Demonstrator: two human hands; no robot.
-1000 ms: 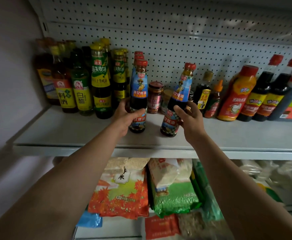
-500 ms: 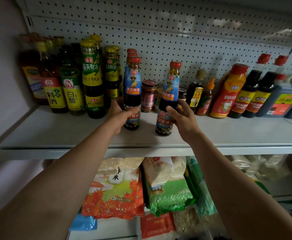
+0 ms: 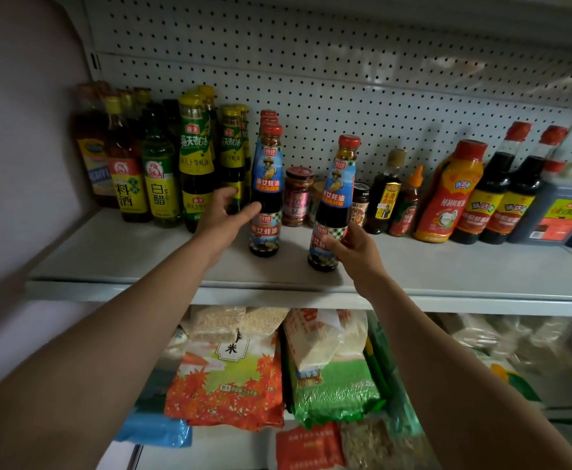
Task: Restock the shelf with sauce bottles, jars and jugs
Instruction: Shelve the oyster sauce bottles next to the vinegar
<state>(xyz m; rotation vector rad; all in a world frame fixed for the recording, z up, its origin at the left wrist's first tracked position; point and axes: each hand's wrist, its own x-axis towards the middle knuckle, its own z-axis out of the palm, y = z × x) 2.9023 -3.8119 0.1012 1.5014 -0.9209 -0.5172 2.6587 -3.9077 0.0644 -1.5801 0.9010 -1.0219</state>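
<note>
Two blue-labelled oyster sauce bottles with red caps stand near the front of the grey shelf [image 3: 135, 262]. The left bottle [image 3: 266, 184] heads a row of like bottles running back to the pegboard. My left hand [image 3: 222, 217] is just left of it, fingers spread and relaxed, thumb tip at the bottle's side, holding nothing. The right bottle [image 3: 337, 195] leans slightly right, its base on the shelf. My right hand [image 3: 354, 247] grips its lower part from the right.
Green-labelled and yellow-labelled bottles [image 3: 195, 157] fill the shelf's left. Small jars [image 3: 298, 196] sit behind and between the two bottles. An orange squeeze bottle [image 3: 449, 191], dark soy bottles [image 3: 493, 195] and jugs [image 3: 559, 212] stand right. Grain bags [image 3: 227, 374] fill the lower shelf.
My left hand has let go of the left bottle and opened, drawing slightly left. My right hand still holds the right bottle, which has shifted little.
</note>
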